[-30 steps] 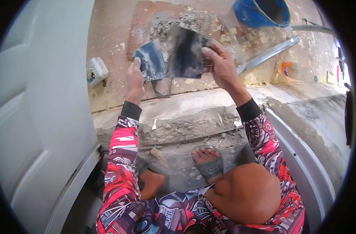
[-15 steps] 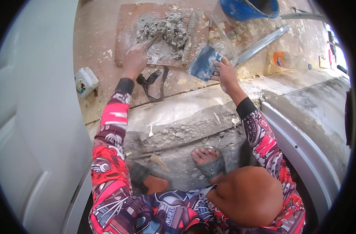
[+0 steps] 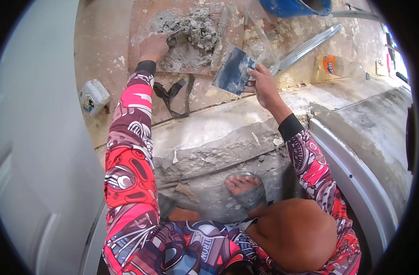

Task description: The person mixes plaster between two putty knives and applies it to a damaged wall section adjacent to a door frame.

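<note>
A heap of wet grey mortar [image 3: 198, 34] lies on a reddish board [image 3: 138, 27] at the far side. My left hand [image 3: 153, 47] is closed on a small trowel [image 3: 174, 31]; its narrow metal blade reaches the heap's left part, and its handle is hidden in my fist. My right hand [image 3: 265, 83] grips a flat, squarish, blue-grey scraper blade [image 3: 234, 71] by its right edge. The blade is held tilted near the board's front right corner, smeared with pale residue. Whether it has a handle is hidden by my fingers.
A blue bucket [image 3: 295, 8], a long metal bar [image 3: 305, 49] and a plastic bottle with an orange label [image 3: 340, 67] stand or lie rightward. A white jug [image 3: 94, 97] and black strips [image 3: 169, 95] are nearer. A broken concrete step edge [image 3: 218, 146] runs before my feet.
My left hand has moved away from me and slightly left, bringing the trowel farther up the heap. The scraper blade in my right hand has shifted slightly left and turned a little.
</note>
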Motion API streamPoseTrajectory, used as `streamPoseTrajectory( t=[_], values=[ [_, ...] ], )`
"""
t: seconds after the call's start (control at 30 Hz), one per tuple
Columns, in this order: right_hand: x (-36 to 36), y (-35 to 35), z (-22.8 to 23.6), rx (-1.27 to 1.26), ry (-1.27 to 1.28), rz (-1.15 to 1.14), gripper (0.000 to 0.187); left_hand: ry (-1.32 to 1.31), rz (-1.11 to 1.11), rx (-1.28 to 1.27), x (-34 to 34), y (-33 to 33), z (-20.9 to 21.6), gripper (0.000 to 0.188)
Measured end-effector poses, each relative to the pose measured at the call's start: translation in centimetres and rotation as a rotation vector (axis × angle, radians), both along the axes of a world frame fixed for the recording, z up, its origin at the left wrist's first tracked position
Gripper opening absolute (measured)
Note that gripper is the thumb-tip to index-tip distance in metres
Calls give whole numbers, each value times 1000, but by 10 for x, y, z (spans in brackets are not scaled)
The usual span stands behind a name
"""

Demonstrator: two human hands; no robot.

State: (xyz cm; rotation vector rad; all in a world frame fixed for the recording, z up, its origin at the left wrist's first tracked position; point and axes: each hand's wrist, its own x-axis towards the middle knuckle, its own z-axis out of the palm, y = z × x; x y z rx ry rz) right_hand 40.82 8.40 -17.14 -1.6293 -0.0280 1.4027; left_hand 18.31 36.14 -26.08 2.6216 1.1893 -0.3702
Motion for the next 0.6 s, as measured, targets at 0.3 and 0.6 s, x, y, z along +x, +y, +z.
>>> streamPoseTrajectory(
  t=[0.3,0.6],
  values=[
    [8,-1,-11,-12,-21,-8,15,15,-82,-107,6,-27,-3,52],
    [6,2,-2,16,-13,-1,18,38,83,-231,32,-48,-3,31]
  ],
)
